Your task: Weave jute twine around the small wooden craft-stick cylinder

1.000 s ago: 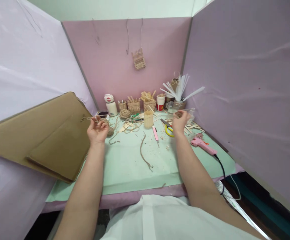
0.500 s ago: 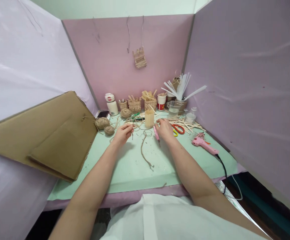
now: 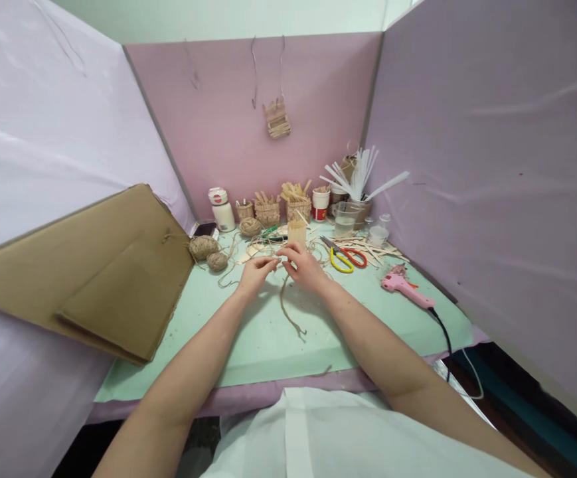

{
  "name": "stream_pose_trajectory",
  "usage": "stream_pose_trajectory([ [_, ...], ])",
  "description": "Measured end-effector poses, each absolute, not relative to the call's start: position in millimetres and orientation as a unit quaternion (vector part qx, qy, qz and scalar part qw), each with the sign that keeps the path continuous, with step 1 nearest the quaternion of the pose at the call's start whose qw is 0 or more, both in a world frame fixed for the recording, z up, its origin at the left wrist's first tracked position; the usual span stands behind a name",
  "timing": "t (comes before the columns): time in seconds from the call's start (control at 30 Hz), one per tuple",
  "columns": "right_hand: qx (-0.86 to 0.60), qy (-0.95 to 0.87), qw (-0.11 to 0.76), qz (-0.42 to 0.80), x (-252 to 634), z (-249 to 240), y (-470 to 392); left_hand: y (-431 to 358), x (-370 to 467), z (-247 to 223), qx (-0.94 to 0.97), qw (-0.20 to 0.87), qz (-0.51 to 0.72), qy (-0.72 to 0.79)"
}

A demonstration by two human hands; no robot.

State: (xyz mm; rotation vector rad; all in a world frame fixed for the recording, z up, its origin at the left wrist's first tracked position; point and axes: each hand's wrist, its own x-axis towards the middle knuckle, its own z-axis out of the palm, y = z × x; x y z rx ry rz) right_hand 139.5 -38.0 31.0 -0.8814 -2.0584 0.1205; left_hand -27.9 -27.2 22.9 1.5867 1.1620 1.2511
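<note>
Above the middle of the table, both hands meet. The thumb and forefinger of my left hand (image 3: 255,275) are pinched together on a short bit of twine, mostly hidden by the fingers. From the right, my right hand (image 3: 304,267) brings its bent fingers and thumb up to those fingertips; what they grip is too small to make out. Just behind stands a small holder of pale wooden sticks (image 3: 297,232), its lower part covered by my right hand. A length of brown twine (image 3: 288,312) lies curved on the green tabletop below the hands.
Scissors with red and yellow handles (image 3: 342,259) lie right of my hands, before scattered wooden sticks (image 3: 368,250). A pink glue gun (image 3: 404,287) rests farther right. Twine balls (image 3: 203,247) and a cardboard sheet (image 3: 119,279) are at left. Stick-filled baskets (image 3: 268,211) line the back.
My right hand has moved left and nearer, from beside the pink tool to my left fingertips, uncovering the scissors. My left hand has shifted slightly right and nearer. The pink tool is now out of sight.
</note>
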Motion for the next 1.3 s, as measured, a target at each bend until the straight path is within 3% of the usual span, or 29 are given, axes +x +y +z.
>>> stream_pose_trajectory([
  [0.23, -0.360, -0.834, 0.416, 0.037, 141, 29, -35, -29, -26, 23, 0.659, 0.355, 0.477, 0.461],
  [0.37, -0.362, -0.812, 0.450, 0.086, 139, 28, -33, -30, -26, 24, 0.658, 0.357, 0.475, 0.462],
  [0.57, -0.385, -0.696, 0.510, 0.328, 132, 23, -25, -26, -26, 21, 0.637, 0.397, 0.481, 0.454],
  [0.77, -0.391, -0.544, 0.493, 0.555, 128, 22, -24, -25, -25, 20, 0.634, 0.403, 0.471, 0.461],
  [0.97, -0.331, -0.432, 0.457, 0.704, 129, 25, -26, -26, -23, 19, 0.631, 0.415, 0.466, 0.461],
  [1.13, -0.354, -0.444, 0.459, 0.683, 130, 25, -26, -25, -23, 18, 0.615, 0.419, 0.474, 0.470],
  [1.3, -0.419, -0.483, 0.484, 0.598, 129, 25, -24, -27, -24, 20, 0.629, 0.334, 0.498, 0.495],
])
